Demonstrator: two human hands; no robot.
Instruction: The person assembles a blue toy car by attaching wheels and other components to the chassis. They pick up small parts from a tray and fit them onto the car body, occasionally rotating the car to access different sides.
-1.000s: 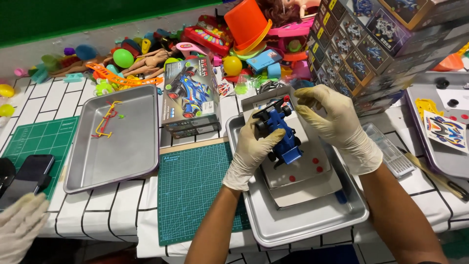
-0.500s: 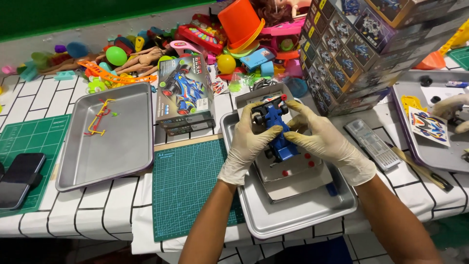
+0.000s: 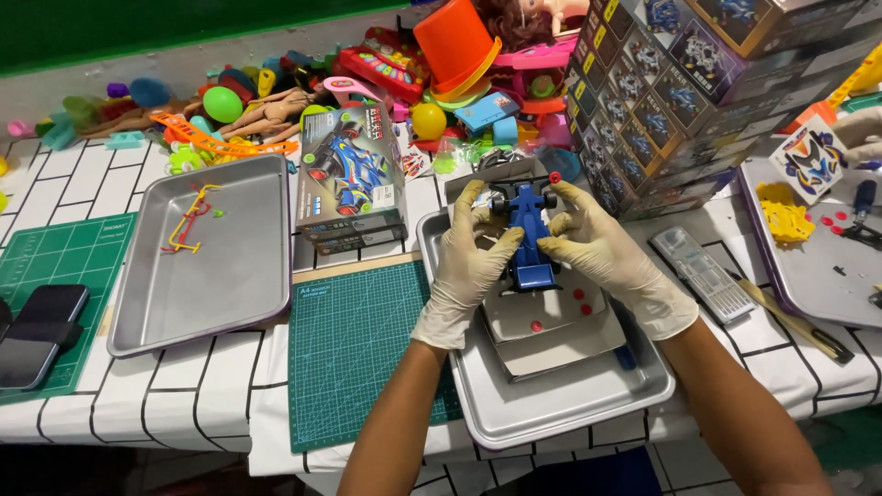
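Both my hands wear pale latex gloves and hold a blue toy race car (image 3: 530,241) above a metal tray (image 3: 560,404). My left hand (image 3: 466,266) grips the car's left side, thumb across its middle. My right hand (image 3: 602,253) grips the right side, its forefinger near a small red wheel hub at the car's far end. Below the car, grey cardboard sheets (image 3: 551,326) lie in the tray with several small red round parts on them.
A green cutting mat (image 3: 354,349) lies left of the tray, a toy car box (image 3: 351,184) behind it. Another metal tray (image 3: 207,257) holds a yellow plastic sprue. Stacked boxes (image 3: 671,101) stand at right, mixed toys at the back. Phones (image 3: 37,331) lie far left. Another person's gloved hand (image 3: 864,133) is far right.
The view has shifted slightly. My hands still grip the blue car over the tray, and it now points away from me with my fingers spread along its sides.
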